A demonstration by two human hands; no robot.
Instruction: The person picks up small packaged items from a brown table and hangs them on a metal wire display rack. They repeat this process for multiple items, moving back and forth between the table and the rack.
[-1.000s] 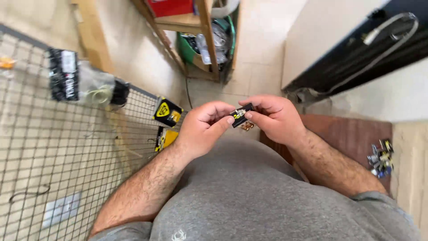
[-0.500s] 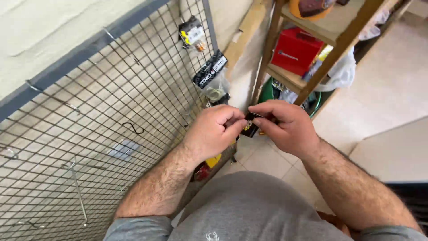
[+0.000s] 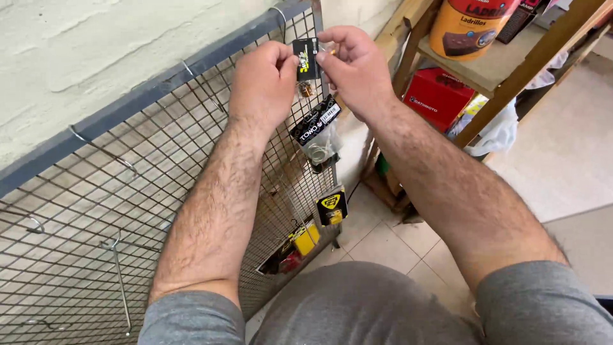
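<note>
both hands are raised to the top right corner of the wire grid panel (image 3: 159, 191) that leans on the pale wall. the left hand (image 3: 265, 80) and the right hand (image 3: 354, 64) pinch a small black packet (image 3: 306, 59) between thumb and fingertips, one hand on each side edge, so the packet sits right between the two grips. its long axis runs up and down, card header on top and a small brass-coloured part hanging below. both hands are about equally near; the left holds the side nearer the grid, the right the outer side. the packet is just in front of the grid's upper frame bar, close to a wire hook (image 3: 279, 13) at the corner; i cannot tell whether it touches the hook. below it hang a clear bagged packet (image 3: 317, 131) and a yellow-and-black packet (image 3: 332, 206). a wooden shelf (image 3: 491, 70) stands to the right.
</note>
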